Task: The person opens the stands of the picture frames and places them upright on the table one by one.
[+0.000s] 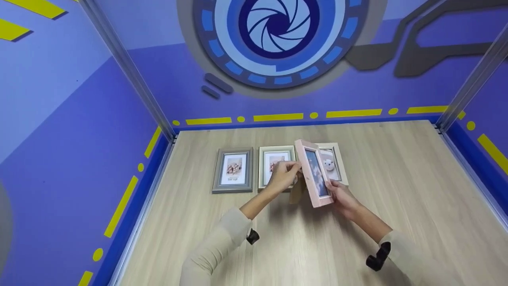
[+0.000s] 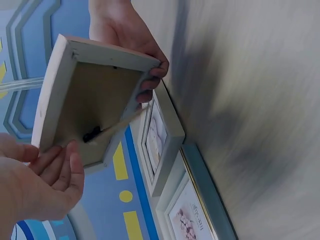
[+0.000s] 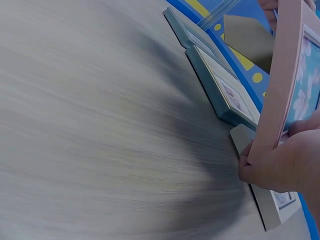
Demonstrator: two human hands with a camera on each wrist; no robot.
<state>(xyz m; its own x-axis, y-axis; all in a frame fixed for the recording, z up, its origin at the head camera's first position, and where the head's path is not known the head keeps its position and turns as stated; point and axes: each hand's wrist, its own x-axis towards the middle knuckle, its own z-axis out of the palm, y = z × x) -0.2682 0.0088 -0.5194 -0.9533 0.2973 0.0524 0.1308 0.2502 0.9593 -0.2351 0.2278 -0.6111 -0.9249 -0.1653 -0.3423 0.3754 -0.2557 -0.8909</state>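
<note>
The pink frame [image 1: 309,179] tilts above the table [image 1: 301,250], its long side going from 11 to 5 o'clock, picture [image 1: 316,174] facing 3, with the left hand [image 1: 283,174] pinching its 9 o'clock edge and the right hand [image 1: 344,198] curled around its 4 o'clock edge.

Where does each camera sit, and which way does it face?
Head: on the person's head, facing forward and down at the pink frame; left hand, right hand and sleeves show.
Left wrist: on that wrist, facing the pink frame's back; both hands show.
Right wrist: on that wrist, facing its edge and front; the right hand and some left fingers show.
Both wrist views share the pink frame.
</note>
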